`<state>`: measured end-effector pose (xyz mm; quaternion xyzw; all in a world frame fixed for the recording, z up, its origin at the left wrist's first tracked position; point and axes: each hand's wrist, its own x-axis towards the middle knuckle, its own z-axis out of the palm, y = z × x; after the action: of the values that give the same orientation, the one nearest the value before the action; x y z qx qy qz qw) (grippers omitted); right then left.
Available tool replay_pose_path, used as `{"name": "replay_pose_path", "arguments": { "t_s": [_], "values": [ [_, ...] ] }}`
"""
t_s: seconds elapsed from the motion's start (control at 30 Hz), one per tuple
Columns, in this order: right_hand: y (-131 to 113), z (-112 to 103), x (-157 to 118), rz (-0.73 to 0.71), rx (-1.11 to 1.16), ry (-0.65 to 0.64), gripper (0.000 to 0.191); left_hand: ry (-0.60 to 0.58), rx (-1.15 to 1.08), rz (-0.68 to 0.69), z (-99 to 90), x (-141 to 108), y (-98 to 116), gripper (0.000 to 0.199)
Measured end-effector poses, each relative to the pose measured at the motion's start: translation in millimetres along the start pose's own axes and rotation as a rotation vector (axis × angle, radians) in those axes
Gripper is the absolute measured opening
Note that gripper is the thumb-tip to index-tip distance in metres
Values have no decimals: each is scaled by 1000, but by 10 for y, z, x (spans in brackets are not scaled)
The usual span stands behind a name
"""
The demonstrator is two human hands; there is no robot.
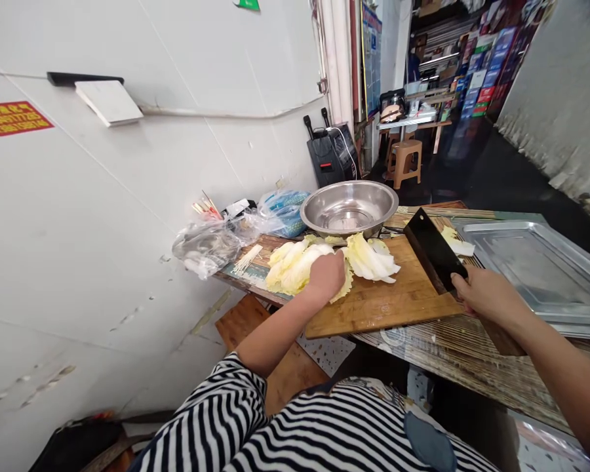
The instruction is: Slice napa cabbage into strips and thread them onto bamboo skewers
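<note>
Pale yellow cabbage leaves (295, 262) lie in a heap at the left of the wooden cutting board (383, 305). My left hand (328, 274) is closed at the right side of this heap, its fingertips among the leaves. Just right of it, a second group of leaves (371, 257) rests on the board. My right hand (476, 292) is wrapped round a dark cleaver (435, 252), whose broad blade is tilted over the board's right part. A few leaf pieces (457, 242) sit beyond the cleaver, beside the metal tray.
A steel basin (349, 203) stands behind the board. Plastic bags (206, 246) and thin white strands (248, 259) lie at the left. A metal tray (541, 269) is at the right. A black speaker (332, 157) stands near the wall, a brown stool (404, 162) farther back.
</note>
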<state>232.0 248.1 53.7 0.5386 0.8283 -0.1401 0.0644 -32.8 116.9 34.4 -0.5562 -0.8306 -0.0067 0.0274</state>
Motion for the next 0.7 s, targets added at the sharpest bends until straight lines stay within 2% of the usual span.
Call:
{"name": "replay_pose_path", "arguments": {
  "t_s": [0.13, 0.2, 0.3, 0.37, 0.4, 0.47, 0.53, 0.57, 0.63, 0.7],
  "values": [
    [3, 3, 7, 12, 14, -13, 39, 106, -89, -133, -497, 126, -180, 39],
    [13, 7, 11, 5, 17, -17, 39, 159, -148, -138, -791, 111, -300, 43],
    [35, 15, 9, -2, 44, -11, 39, 181, -332, -12, -1135, 26, -442, 47],
    [42, 14, -4, 5, 69, -8, 39, 115, -534, 114, -1211, 6, -461, 49],
    [40, 10, -12, 2, 78, -7, 39, 36, -638, 172, -1188, 24, -440, 50],
    [27, -2, -30, -7, 80, -5, 39, -202, -785, 262, -1025, 111, -344, 51],
    [12, -14, -41, -12, 80, -2, 40, -428, -804, 307, -757, 230, -210, 50],
    [6, -17, -42, -10, 79, 1, 41, -493, -768, 312, -613, 282, -145, 49],
    [4, -18, -37, -9, 81, 17, 40, -498, -607, 301, -364, 336, -46, 48],
    [13, -13, -25, -24, 82, 27, 39, -345, -347, 282, -214, 302, -4, 50]
  ]
}}
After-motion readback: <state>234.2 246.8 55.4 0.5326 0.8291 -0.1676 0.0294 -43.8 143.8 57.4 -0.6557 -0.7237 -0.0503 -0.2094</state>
